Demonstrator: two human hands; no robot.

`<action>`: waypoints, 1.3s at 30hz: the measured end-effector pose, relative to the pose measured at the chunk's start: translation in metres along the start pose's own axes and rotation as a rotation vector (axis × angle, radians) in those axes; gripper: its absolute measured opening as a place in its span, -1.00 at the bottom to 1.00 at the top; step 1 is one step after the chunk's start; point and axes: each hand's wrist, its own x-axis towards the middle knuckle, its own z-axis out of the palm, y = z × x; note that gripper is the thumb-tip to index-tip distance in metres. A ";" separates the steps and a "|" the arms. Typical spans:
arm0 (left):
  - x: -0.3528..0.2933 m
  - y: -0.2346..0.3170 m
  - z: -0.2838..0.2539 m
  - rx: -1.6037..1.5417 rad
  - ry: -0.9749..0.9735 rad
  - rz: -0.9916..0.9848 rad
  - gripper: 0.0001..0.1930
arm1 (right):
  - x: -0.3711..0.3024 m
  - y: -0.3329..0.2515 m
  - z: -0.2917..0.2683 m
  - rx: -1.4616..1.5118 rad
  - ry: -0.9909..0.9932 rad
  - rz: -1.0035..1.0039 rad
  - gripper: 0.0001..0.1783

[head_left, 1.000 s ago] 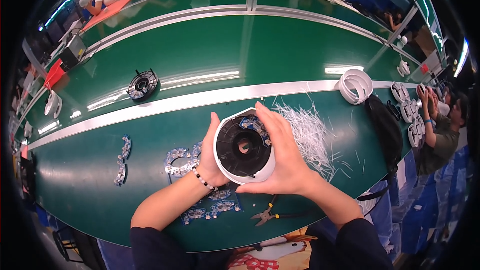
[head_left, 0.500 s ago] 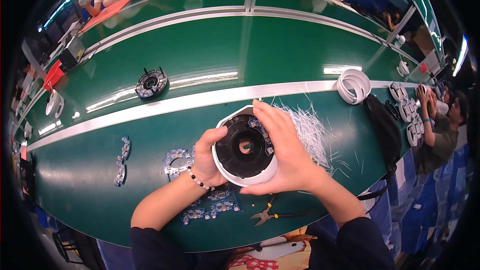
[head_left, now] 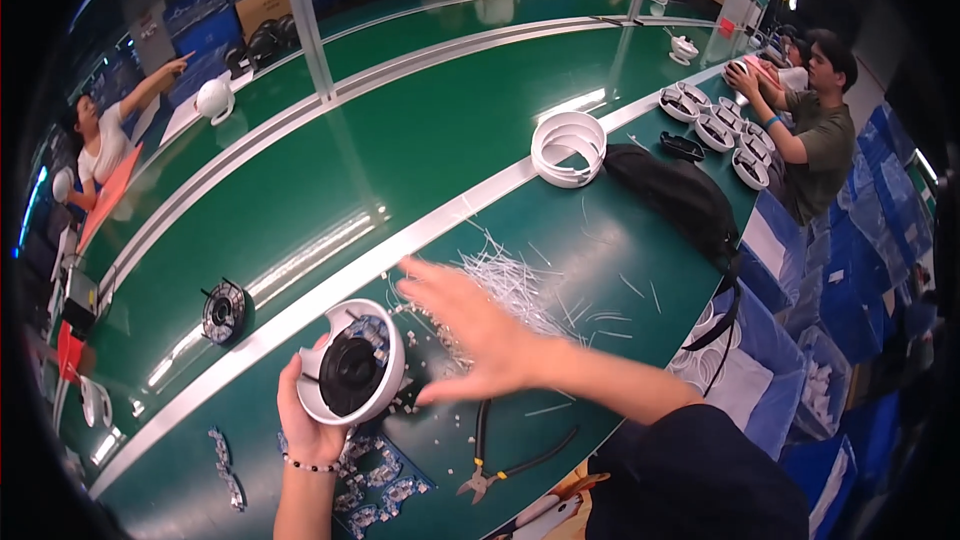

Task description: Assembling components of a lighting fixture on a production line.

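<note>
One white shell (head_left: pixel 391 380) in left hand (head_left: pixel 308 416), grasped at its lower left, raised above table (head_left: pixel 650 220). Looks part-filled: already holds black round part (head_left: pixel 352 375) and blue board (head_left: pixel 376 334). Fastening: cannot tell. Right hand (head_left: pixel 490 335) off shell, empty, spread wide near white strips (head_left: pixel 512 285). Apparently not yet used: loose blue boards (head_left: pixel 388 475), also cutters (head_left: pixel 478 483), on table.

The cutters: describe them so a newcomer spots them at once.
On the dark green table, find the heap of white strips. Below it in the picture, past the right hand, lie the cutters, handles spread in a V. Unlike the blue circuit boards to their left, they have black-and-yellow handles.
</note>
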 end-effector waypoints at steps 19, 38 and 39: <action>0.241 0.061 0.004 0.455 0.286 0.195 -0.66 | 0.020 0.262 -0.199 -1.029 0.071 1.003 -0.92; 0.182 0.140 -0.107 1.771 0.724 0.470 -0.27 | -0.030 0.047 -0.146 -0.923 -0.342 -0.115 -0.94; 0.187 0.137 -0.108 1.781 0.721 0.472 -0.29 | -0.044 0.046 -0.136 -0.898 -0.417 -0.168 -0.92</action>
